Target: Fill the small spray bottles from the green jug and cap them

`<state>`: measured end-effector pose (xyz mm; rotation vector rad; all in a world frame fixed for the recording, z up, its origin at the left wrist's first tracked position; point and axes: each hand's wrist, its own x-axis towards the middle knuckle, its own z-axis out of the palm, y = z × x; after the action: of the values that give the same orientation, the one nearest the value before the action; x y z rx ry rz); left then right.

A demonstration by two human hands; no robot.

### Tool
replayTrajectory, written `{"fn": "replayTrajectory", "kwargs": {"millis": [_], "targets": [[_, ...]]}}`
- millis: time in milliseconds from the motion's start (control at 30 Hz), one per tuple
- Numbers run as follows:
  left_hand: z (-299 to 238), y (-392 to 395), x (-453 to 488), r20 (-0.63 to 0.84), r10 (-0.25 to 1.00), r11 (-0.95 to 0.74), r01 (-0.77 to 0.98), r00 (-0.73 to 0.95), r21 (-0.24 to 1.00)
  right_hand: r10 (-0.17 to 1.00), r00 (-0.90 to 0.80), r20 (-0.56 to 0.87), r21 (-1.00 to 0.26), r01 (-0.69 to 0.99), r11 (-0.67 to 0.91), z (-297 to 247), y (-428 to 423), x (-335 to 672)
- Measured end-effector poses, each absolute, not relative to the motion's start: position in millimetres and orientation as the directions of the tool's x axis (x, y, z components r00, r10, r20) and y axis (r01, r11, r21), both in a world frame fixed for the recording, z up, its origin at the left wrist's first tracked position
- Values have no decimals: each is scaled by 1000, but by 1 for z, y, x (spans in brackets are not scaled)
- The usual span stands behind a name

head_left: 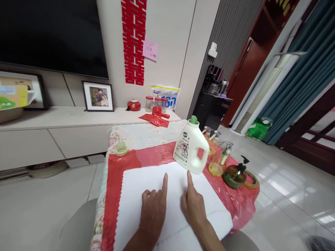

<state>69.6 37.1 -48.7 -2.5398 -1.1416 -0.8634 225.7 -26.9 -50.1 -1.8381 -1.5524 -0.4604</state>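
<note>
My left hand [154,209] hovers over or rests on a white cloth [141,181]; I cannot tell whether it touches. Its index finger is stretched out and the others are bent, with nothing held. My right hand [195,209] makes the same pointing shape, also without anything in it. Just beyond its fingertip stands a cream detergent jug [188,146] with a side handle, a flowery label and an uncapped neck showing a green spout. A pale green cap [121,149] sits apart at the table's left side.
Red plastic sheeting [112,195] lies under the cloth on a flowered tablecloth [125,134]. At right are a yellow pump bottle [217,166], a dark pump bottle [235,175] and a tape roll [252,180]. A cabinet [65,116] behind carries jars [149,104] and a picture frame [98,96].
</note>
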Motion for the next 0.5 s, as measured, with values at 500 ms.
{"fn": "replayTrajectory", "kwargs": {"millis": [500], "targets": [[-53, 42, 66, 491, 716, -622, 773, 497, 126, 531, 677, 511, -684, 693, -226, 52, 49, 335]]}}
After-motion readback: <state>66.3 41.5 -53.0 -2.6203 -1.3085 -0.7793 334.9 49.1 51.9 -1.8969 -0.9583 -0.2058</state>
